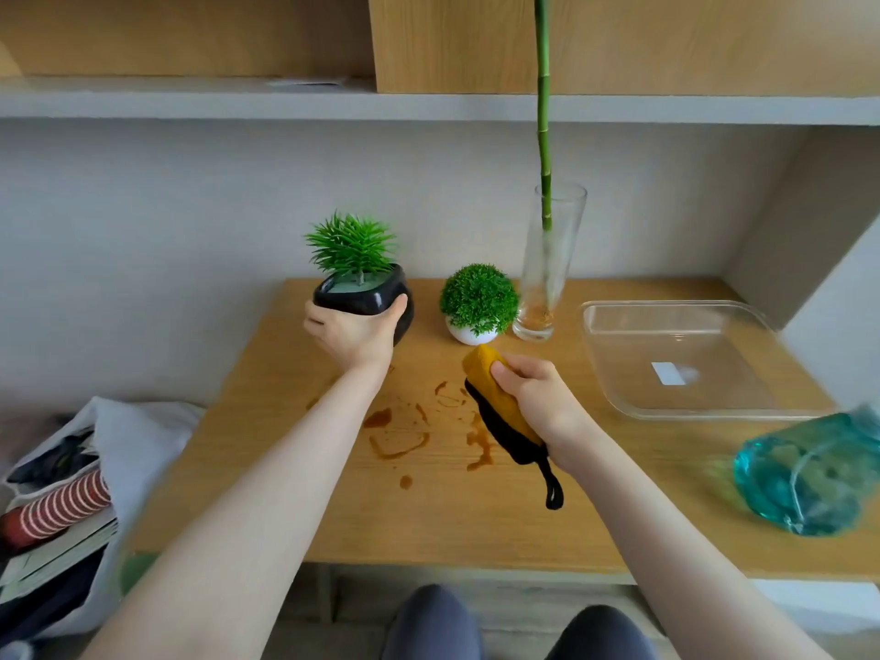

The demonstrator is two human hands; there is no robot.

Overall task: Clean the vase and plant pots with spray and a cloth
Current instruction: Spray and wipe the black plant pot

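Near the middle of the frame the left hand (pixel 355 333) is wrapped around the near side of a glossy black pot (pixel 376 297) with a spiky green plant (pixel 352 245) in it; thumb and fingers are clamped on its lower body, and whether its base touches the tabletop (pixel 428 516) cannot be told. To the right of it and a little lower in the picture, the right hand (pixel 535 397) is closed on a folded cloth (pixel 500 402), mustard yellow on top and black beneath, with a black loop hanging from its lower end above the wood. The two hands are apart, with brown liquid stains (pixel 400 440) spread on the tabletop between and below them.

Just above the cloth stands a small white round pot (pixel 471 335) carrying a ball-shaped green plant (pixel 478 297). Just to its right is a tall clear glass vase (pixel 547 264) with a long green stalk (pixel 543 111) rising out of the top of the frame; the vase bottom looks brownish. Further right an empty-looking clear rectangular tray (pixel 614 373) lies flat with a white label at its centre. At the lower right edge a blurred teal bottle (pixel 809 478) rests on the tabletop. At the lower left, off the tabletop, an open white bag (pixel 128 421) holds a red and white striped item (pixel 62 507). The person's knees show at the bottom centre
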